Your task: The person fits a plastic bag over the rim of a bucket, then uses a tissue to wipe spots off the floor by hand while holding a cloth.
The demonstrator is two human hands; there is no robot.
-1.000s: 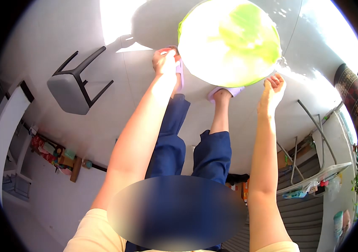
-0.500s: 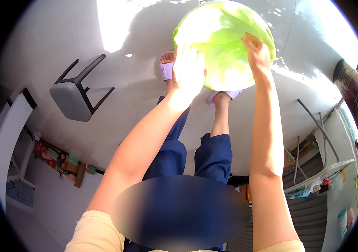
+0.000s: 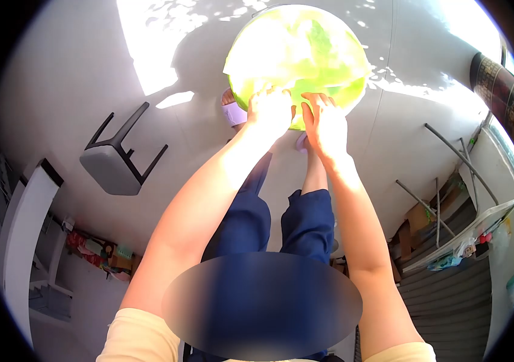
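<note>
A bright lime-green cloth (image 3: 323, 45) lies over something round and raised in front of me, its shape partly washed out by glare. A fold runs across it near my hands. My left hand (image 3: 271, 113) is at the near edge, fingers curled and closed on the cloth. Close beside it on the right, my right hand (image 3: 327, 123) is also closed on the cloth, fingers bent and thumb toward the left hand. What supports the cloth is hidden beneath it.
A grey stool with dark legs (image 3: 111, 169) lies on its side at left. My feet in lilac slippers (image 3: 234, 113) are close under the cloth. At right stands a table with metal legs (image 3: 462, 160), bags and small items by it. Sunlight patches the pale floor (image 3: 166, 130).
My right hand has moved left and toward me, from the cloth's right side to beside my left hand. The cloth now shows a fold across it. The view has shifted slightly.
</note>
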